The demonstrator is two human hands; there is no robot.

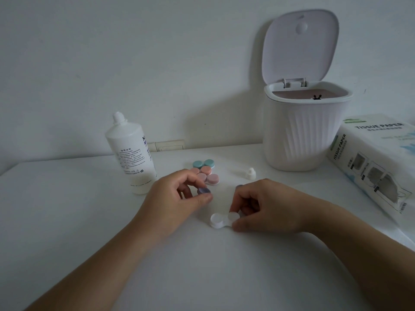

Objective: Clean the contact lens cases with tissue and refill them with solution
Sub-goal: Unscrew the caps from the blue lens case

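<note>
A white contact lens case base [221,219] lies on the white table [89,221], both wells uncovered. My right hand [265,204] grips its right end between thumb and fingers. My left hand [179,194] pinches a purple lens case cap [203,191] just left of it, above the table. Another purple cap [239,186] shows only as a sliver behind my right hand. Three closed cases lie behind my hands: teal [204,164], orange-pink [202,170] and pale pink [208,178]. The white solution bottle [132,153] stands uncapped at the left; its cap [250,173] sits apart on the table.
A white ribbed bin [303,135] with its lid up stands at the back right. A pack of tissue paper [377,162] lies at the right edge. The wall runs close behind the table.
</note>
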